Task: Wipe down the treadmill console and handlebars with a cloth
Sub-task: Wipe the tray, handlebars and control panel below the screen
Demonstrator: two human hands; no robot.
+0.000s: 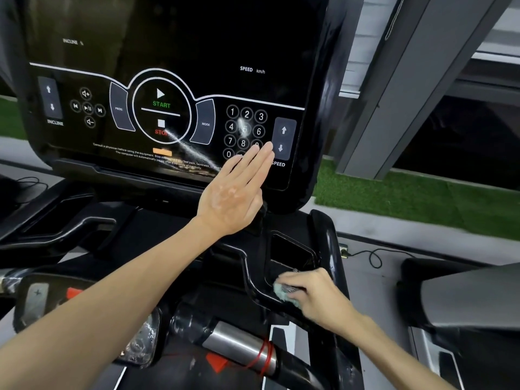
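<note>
The black treadmill console (174, 52) fills the upper left, with START and STOP marks, a number pad and a wet streak across its lower panel. My left hand (236, 190) lies flat against the console's lower right, fingers together, pointing at the SPEED arrows. My right hand (312, 294) presses a pale green cloth (282, 291) onto the rim of the right side tray (292, 254) below the console. A handlebar (236, 344) with a metal grip sensor and a red cord runs across the bottom centre.
A second machine (464, 294) stands close on the right. A cable (371, 256) lies on the grey floor beside a strip of green turf (408, 195). A grey pillar (416, 80) rises behind the console on the right.
</note>
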